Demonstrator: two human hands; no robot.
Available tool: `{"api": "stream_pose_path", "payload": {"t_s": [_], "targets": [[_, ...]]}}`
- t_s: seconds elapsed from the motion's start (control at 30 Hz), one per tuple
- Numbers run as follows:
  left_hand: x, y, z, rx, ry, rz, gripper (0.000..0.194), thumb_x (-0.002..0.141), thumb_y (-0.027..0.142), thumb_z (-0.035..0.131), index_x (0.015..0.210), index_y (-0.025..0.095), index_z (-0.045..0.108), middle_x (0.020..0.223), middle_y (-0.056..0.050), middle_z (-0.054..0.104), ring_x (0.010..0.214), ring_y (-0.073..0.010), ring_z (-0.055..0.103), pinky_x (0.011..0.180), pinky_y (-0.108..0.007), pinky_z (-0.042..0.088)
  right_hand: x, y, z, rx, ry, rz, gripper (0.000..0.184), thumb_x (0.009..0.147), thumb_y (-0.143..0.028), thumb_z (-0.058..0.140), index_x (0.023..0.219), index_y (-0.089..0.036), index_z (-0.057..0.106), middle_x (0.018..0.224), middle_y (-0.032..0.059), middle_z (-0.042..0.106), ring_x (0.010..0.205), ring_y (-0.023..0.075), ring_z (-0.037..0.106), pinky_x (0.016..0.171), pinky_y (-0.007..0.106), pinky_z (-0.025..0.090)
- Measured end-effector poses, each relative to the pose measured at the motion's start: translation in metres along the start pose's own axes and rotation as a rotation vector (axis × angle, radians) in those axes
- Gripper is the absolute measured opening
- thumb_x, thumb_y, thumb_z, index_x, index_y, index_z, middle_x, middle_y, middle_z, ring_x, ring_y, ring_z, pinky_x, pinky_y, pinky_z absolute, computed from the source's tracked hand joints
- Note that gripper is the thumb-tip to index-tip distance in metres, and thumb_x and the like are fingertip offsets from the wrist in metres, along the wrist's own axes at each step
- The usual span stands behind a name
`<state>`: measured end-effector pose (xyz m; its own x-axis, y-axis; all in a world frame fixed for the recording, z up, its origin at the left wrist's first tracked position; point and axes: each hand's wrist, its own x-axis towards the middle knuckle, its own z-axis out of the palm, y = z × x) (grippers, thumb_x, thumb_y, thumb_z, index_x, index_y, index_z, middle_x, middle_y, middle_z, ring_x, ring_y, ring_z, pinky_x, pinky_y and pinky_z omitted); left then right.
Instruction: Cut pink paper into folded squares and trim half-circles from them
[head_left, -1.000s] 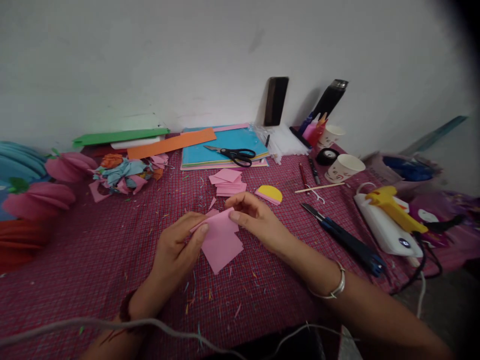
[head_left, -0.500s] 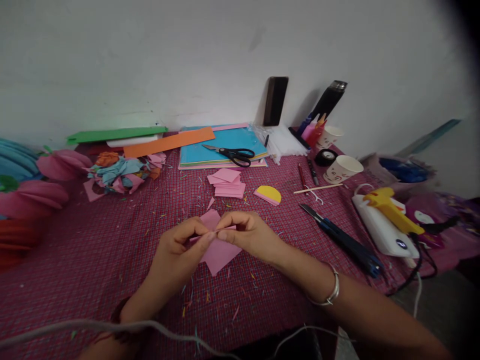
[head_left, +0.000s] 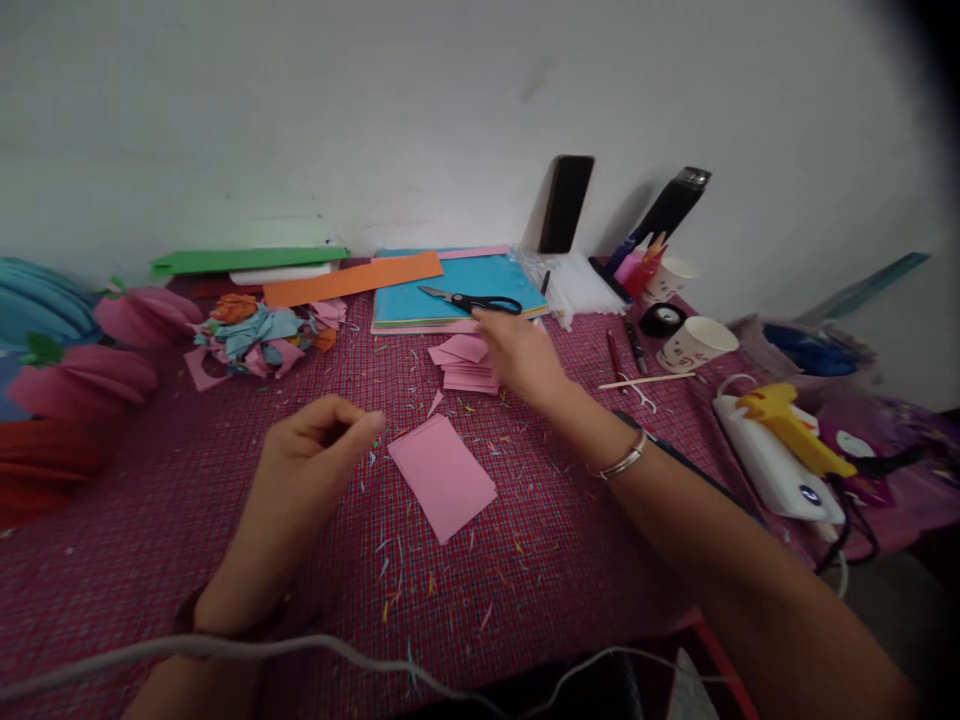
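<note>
My left hand (head_left: 311, 460) is held above the cloth on the near left, its fingers loosely curled and the thumb stretched out; nothing shows in it. To its right lies a neat stack of pink paper rectangles (head_left: 444, 478), touched by neither hand. My right hand (head_left: 521, 355) reaches over the right side of a small pile of folded pink paper pieces (head_left: 469, 375). Its fingers are blurred and partly hidden, so whether they hold a piece I cannot tell. Behind it, black-handled scissors (head_left: 495, 304) rest on blue paper sheets (head_left: 480, 275).
Crumpled paper scraps (head_left: 259, 335) and paper pumpkins (head_left: 82, 380) are at left. At right lie a wooden stick (head_left: 645, 381), a paper cup (head_left: 699, 344) and a yellow glue gun (head_left: 795, 430) on a white box. A cable (head_left: 300, 648) crosses the near edge.
My hands have come apart. The left has drawn back to the left; the right has moved forward to the folded pile. The pink stack between them is now uncovered.
</note>
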<state>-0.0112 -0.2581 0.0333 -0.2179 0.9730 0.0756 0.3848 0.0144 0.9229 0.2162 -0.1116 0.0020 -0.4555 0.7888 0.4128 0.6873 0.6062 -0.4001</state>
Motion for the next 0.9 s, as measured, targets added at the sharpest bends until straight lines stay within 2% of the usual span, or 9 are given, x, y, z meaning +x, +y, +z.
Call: {"api": "stream_pose_path", "payload": {"t_s": [0.07, 0.1, 0.2, 0.27, 0.43, 0.63, 0.7, 0.8, 0.9], "targets": [[0.002, -0.003, 0.004, 0.136, -0.162, 0.050, 0.021, 0.080, 0.033, 0.059, 0.063, 0.020, 0.057, 0.060, 0.003, 0.054, 0.058, -0.0128, 0.048, 0.053, -0.025, 0.037, 0.000, 0.003, 0.010, -0.149, -0.268, -0.088, 0.022, 0.096, -0.024, 0.045, 0.104, -0.014, 0.063, 0.112, 0.0162, 0.068, 0.105, 0.0283, 0.062, 0.093, 0.045, 0.045], [0.004, -0.006, 0.006, 0.199, -0.236, 0.080, 0.019, 0.080, 0.031, 0.058, 0.065, 0.020, 0.059, 0.062, 0.002, 0.058, 0.060, -0.0139, 0.052, 0.055, -0.026, 0.039, -0.003, 0.003, 0.012, -0.189, -0.342, -0.119, 0.022, 0.096, -0.024, 0.048, 0.106, -0.012, 0.063, 0.114, 0.0171, 0.067, 0.106, 0.0292, 0.062, 0.095, 0.046, 0.044], [0.006, -0.014, 0.012, 0.338, -0.389, 0.213, 0.015, 0.082, 0.026, 0.053, 0.072, 0.019, 0.062, 0.073, -0.001, 0.065, 0.070, -0.0172, 0.059, 0.065, -0.030, 0.044, -0.018, -0.009, 0.006, -0.194, -0.290, -0.137, 0.026, 0.094, -0.023, 0.051, 0.115, -0.013, 0.062, 0.122, 0.0159, 0.064, 0.114, 0.0298, 0.057, 0.102, 0.048, 0.039], [0.006, -0.021, 0.015, 0.410, -0.431, 0.318, 0.014, 0.083, 0.022, 0.051, 0.082, 0.018, 0.064, 0.083, -0.004, 0.067, 0.080, -0.0193, 0.061, 0.075, -0.034, 0.047, -0.032, -0.024, -0.002, -0.085, -0.217, -0.088, 0.028, 0.093, -0.021, 0.050, 0.118, -0.016, 0.061, 0.120, 0.0127, 0.065, 0.113, 0.0273, 0.057, 0.099, 0.044, 0.042], [0.004, -0.034, 0.021, 0.607, -0.501, 0.489, 0.026, 0.080, 0.015, 0.054, 0.104, 0.015, 0.065, 0.113, -0.012, 0.063, 0.106, -0.0261, 0.056, 0.095, -0.043, 0.044, -0.064, -0.051, -0.005, 0.319, -0.328, 0.159, 0.027, 0.086, -0.016, 0.054, 0.111, -0.016, 0.063, 0.096, 0.0076, 0.071, 0.084, 0.0191, 0.064, 0.074, 0.033, 0.050], [0.003, -0.033, 0.018, 0.690, -0.601, 0.479, 0.034, 0.078, 0.021, 0.064, 0.112, 0.013, 0.064, 0.121, -0.014, 0.060, 0.112, -0.0278, 0.053, 0.099, -0.043, 0.043, -0.070, -0.053, 0.006, 0.793, -0.454, 0.362, 0.019, 0.086, -0.014, 0.051, 0.101, -0.017, 0.061, 0.082, 0.0020, 0.063, 0.069, 0.0126, 0.059, 0.061, 0.026, 0.050], [0.003, -0.032, 0.017, 0.707, -0.611, 0.463, 0.045, 0.074, 0.025, 0.070, 0.117, 0.013, 0.062, 0.125, -0.014, 0.059, 0.115, -0.0284, 0.053, 0.101, -0.043, 0.042, -0.071, -0.053, 0.004, 0.951, -0.495, 0.463, 0.018, 0.087, -0.015, 0.051, 0.103, -0.017, 0.059, 0.080, 0.0009, 0.060, 0.067, 0.0115, 0.058, 0.060, 0.026, 0.051], [0.001, -0.032, 0.020, 0.744, -0.617, 0.458, 0.078, 0.063, 0.035, 0.080, 0.132, 0.014, 0.051, 0.137, -0.017, 0.052, 0.123, -0.0325, 0.049, 0.103, -0.047, 0.040, -0.072, -0.054, 0.000, 1.084, -0.535, 0.547, 0.018, 0.088, -0.017, 0.052, 0.105, -0.017, 0.059, 0.080, 0.0008, 0.060, 0.069, 0.0118, 0.058, 0.064, 0.027, 0.052], [-0.002, -0.032, 0.025, 0.792, -0.609, 0.461, 0.111, 0.051, 0.046, 0.086, 0.145, 0.014, 0.036, 0.148, -0.023, 0.040, 0.132, -0.0389, 0.040, 0.106, -0.053, 0.036, -0.073, -0.055, -0.004, 1.064, -0.418, 0.511, 0.017, 0.085, -0.015, 0.056, 0.101, -0.018, 0.062, 0.092, 0.0030, 0.064, 0.082, 0.0136, 0.060, 0.079, 0.031, 0.051]]}}
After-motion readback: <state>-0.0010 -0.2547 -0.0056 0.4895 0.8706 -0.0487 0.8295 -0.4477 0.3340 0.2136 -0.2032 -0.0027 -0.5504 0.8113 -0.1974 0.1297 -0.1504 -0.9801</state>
